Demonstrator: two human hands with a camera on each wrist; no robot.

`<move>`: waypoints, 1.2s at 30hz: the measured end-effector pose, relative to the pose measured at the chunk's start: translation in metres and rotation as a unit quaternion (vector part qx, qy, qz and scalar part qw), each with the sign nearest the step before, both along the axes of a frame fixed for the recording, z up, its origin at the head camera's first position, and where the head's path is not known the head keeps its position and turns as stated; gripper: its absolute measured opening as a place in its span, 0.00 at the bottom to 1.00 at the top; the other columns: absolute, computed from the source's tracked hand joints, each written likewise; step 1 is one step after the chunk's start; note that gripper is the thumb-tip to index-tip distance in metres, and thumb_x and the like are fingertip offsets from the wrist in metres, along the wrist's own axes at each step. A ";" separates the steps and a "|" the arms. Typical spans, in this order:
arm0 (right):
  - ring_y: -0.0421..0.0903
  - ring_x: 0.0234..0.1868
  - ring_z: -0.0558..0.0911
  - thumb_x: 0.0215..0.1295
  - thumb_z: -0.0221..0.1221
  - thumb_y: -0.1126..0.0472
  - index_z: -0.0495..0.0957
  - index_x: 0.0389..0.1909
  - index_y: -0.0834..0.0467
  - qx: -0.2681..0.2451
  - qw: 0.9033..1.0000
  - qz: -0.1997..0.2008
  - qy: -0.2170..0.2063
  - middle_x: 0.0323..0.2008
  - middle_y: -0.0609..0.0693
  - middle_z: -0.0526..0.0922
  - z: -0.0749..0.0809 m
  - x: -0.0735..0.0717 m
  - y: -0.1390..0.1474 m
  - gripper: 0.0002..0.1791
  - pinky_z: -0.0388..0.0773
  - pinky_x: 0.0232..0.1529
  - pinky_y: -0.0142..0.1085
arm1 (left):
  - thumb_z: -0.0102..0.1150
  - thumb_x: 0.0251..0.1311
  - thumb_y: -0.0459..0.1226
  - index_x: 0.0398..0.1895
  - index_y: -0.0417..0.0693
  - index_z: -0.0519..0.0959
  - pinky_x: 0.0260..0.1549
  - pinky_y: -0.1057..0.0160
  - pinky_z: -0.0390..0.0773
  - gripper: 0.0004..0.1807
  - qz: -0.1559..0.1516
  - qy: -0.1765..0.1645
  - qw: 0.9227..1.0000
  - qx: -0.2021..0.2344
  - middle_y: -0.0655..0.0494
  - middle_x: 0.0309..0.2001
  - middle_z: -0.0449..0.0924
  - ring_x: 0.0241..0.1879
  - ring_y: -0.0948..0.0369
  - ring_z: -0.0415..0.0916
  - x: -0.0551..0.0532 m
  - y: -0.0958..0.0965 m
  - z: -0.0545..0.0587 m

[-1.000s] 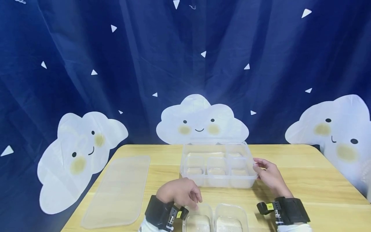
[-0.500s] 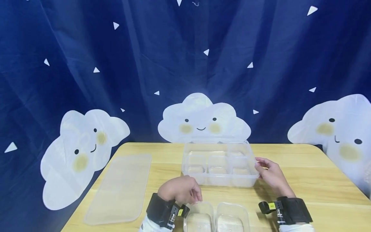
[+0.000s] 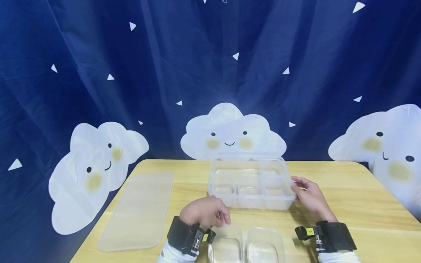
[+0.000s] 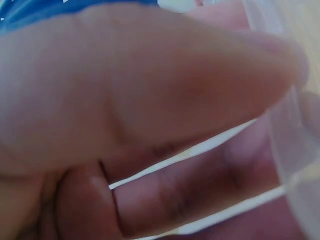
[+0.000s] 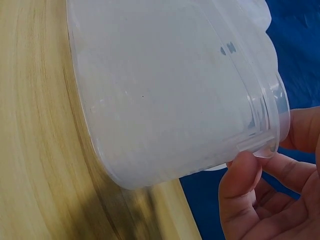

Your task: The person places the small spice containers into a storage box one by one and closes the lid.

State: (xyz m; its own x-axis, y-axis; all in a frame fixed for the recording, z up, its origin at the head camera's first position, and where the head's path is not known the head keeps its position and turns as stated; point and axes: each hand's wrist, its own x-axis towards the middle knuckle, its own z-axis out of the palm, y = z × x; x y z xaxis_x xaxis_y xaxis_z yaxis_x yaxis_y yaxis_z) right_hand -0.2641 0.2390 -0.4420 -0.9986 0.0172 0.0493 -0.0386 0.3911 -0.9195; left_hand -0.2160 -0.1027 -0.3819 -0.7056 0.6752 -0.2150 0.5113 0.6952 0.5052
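Note:
A large clear plastic food box (image 3: 254, 203) stands toward the back of the table, with several small clear containers inside. My right hand (image 3: 310, 196) holds its right end; in the right wrist view, thumb and fingers pinch the rim of the box (image 5: 160, 100). Two small clear containers stand side by side at the front edge of the view. My left hand (image 3: 206, 212) reaches down to the far rim of the left container (image 3: 227, 251). Close up in the left wrist view, the thumb (image 4: 175, 85) and fingers grip its clear wall (image 4: 290, 155). The right container (image 3: 262, 252) is untouched.
A flat frosted lid (image 3: 138, 212) lies on the left side of the wooden table (image 3: 348, 204). Behind the table's far edge hangs a dark blue curtain (image 3: 164, 73) with white clouds and triangles.
The head view has shifted slightly, so everything sits a little higher and to the right. Both hands keep nearly the same places; the left fingers are now at the small container's far rim.

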 end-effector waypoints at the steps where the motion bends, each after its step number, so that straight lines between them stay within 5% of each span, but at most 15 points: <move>1: 0.41 0.31 0.75 0.74 0.49 0.61 0.62 0.65 0.73 -0.002 1.000 0.000 0.000 0.53 0.67 0.71 0.000 0.000 0.000 0.25 0.78 0.30 0.34 | 0.65 0.52 0.26 0.32 0.50 0.86 0.29 0.73 0.76 0.10 -0.001 0.000 1.000 0.003 0.71 0.25 0.78 0.28 0.73 0.74 0.000 0.000 0.000; 36: 0.41 0.32 0.76 0.73 0.51 0.61 0.64 0.64 0.72 0.004 1.000 -0.002 0.000 0.52 0.66 0.73 -0.001 0.000 0.001 0.25 0.79 0.31 0.35 | 0.57 0.50 0.22 0.35 0.44 0.83 0.32 0.73 0.76 0.13 0.007 0.035 0.997 0.063 0.65 0.28 0.80 0.29 0.72 0.75 -0.007 -0.017 0.006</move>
State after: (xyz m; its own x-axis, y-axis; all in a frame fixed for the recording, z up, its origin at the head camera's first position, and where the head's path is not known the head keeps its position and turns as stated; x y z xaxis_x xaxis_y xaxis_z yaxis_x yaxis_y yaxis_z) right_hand -0.2643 0.2399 -0.4430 -0.9986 0.0207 0.0491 -0.0368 0.3981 -0.9166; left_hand -0.2231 -0.1195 -0.3761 -0.7253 0.6838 -0.0795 0.5390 0.6358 0.5525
